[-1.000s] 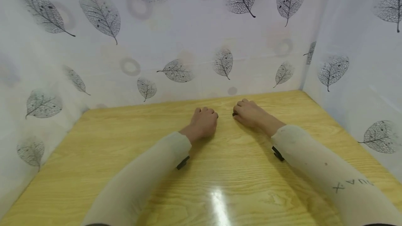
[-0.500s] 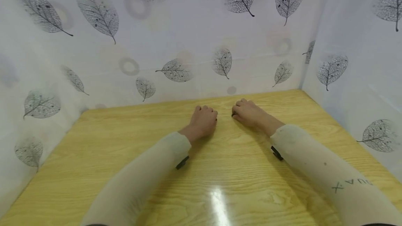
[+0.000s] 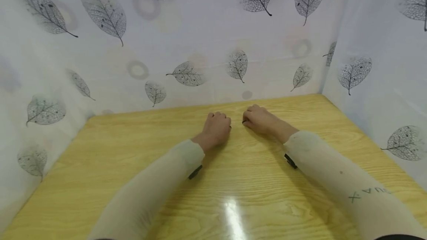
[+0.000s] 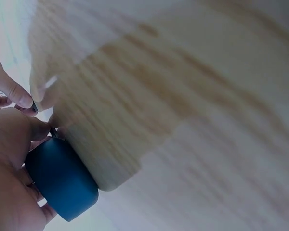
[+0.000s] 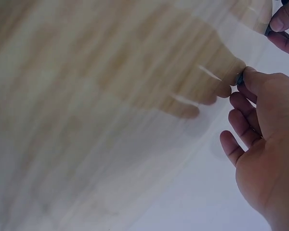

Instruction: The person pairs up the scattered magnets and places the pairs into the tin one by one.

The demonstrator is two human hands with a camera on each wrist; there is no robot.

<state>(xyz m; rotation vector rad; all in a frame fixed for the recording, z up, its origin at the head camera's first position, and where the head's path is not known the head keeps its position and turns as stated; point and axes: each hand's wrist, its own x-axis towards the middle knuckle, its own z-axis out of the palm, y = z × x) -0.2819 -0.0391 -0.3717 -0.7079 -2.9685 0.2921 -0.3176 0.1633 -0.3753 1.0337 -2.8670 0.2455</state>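
Above the wooden table [image 3: 207, 180], my left hand [image 3: 217, 128] holds a smooth dark blue object with rounded edges [image 4: 62, 180]. At its upper end, a small dark piece [image 4: 53, 131] sticks out by the thumb and fingertip. Opposite, my right hand [image 3: 259, 119] pinches a tiny dark piece [image 5: 240, 78] between thumb and index finger; its other fingers are loosely bent. What kind of thing these are, I cannot tell. A narrow gap separates the hands, and in the head view the fingers hide most of what they hold.
White curtain [image 3: 207, 40] printed with grey leaves encloses the table at the back and both sides. Long pale sleeves cover both forearms, with a black wrist device [image 3: 195, 172] under the left cuff and another black device [image 3: 290, 161] under the right.
My right hand has shifted slightly left, narrowing the gap between the hands. The left hand stays nearly still, and both keep their hold.
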